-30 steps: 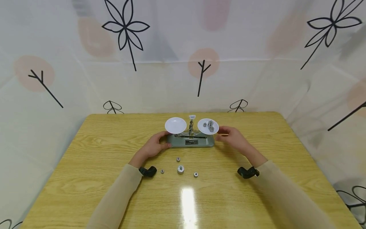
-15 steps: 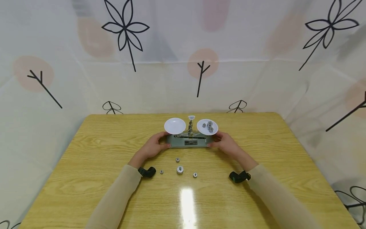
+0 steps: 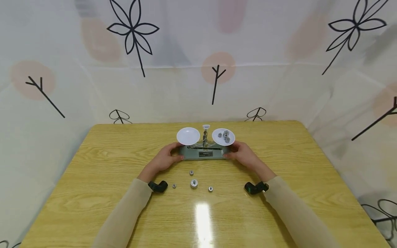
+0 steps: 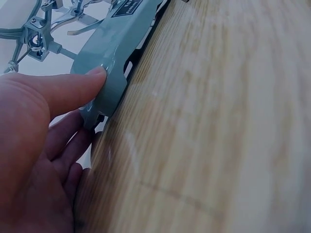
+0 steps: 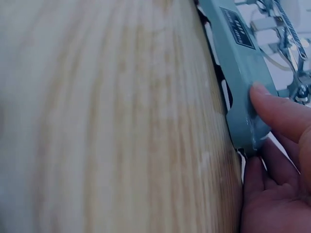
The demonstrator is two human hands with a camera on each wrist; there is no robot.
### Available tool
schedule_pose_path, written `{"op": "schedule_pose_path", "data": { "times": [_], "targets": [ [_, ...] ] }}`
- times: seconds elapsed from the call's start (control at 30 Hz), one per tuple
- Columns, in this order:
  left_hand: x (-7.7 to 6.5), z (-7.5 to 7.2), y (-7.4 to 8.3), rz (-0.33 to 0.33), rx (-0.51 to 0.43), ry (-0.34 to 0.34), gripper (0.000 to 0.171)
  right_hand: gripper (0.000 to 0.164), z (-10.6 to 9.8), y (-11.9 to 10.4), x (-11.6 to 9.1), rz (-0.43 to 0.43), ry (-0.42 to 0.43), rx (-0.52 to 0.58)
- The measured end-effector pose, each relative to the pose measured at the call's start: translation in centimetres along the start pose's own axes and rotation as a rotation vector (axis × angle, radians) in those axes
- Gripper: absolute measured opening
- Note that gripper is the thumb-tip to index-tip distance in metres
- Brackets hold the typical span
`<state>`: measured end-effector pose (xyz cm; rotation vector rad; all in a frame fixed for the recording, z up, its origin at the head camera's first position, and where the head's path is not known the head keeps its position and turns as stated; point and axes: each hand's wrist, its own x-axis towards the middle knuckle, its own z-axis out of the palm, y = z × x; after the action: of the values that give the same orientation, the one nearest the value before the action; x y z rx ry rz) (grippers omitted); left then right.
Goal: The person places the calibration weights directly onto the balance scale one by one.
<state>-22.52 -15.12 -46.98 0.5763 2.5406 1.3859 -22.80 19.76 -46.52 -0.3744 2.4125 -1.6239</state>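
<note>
A balance scale with a grey-green base stands toward the back of the table. Its left pan is bare white; the right pan holds several metal weights. My left hand grips the base's left end. In the left wrist view its thumb lies on the front face, fingers curling around the end. At the opposite end, my right hand holds the base likewise, its thumb pressed on the front in the right wrist view. Parts of the fingers are hidden behind the base.
Several more weights stand on the wooden table in front of the scale, the largest weight among them. A pale patterned cloth hangs behind the table and along both sides.
My right hand has moved left from beside the right pan and taken hold of the base's right end. The left hand keeps its grip on the other end.
</note>
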Motion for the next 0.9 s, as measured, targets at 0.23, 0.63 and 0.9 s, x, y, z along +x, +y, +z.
{"op": "schedule_pose_path", "data": {
  "times": [0.23,0.63,0.9],
  "targets": [
    [0.0,0.0,0.2,0.029,-0.017,0.017,0.052,0.062,0.0,0.1,-0.1,-0.046,0.012,-0.026],
    [-0.8,-0.4,1.0,-0.018,-0.128,0.108,0.043,0.056,0.5,-3.4,-1.8,-0.056,0.015,-0.066],
    [-1.6,-1.3,1.0,-0.01,-0.16,0.104,0.027,0.06,0.2,0.3,-0.3,-0.047,0.026,-0.058]
  ]
}}
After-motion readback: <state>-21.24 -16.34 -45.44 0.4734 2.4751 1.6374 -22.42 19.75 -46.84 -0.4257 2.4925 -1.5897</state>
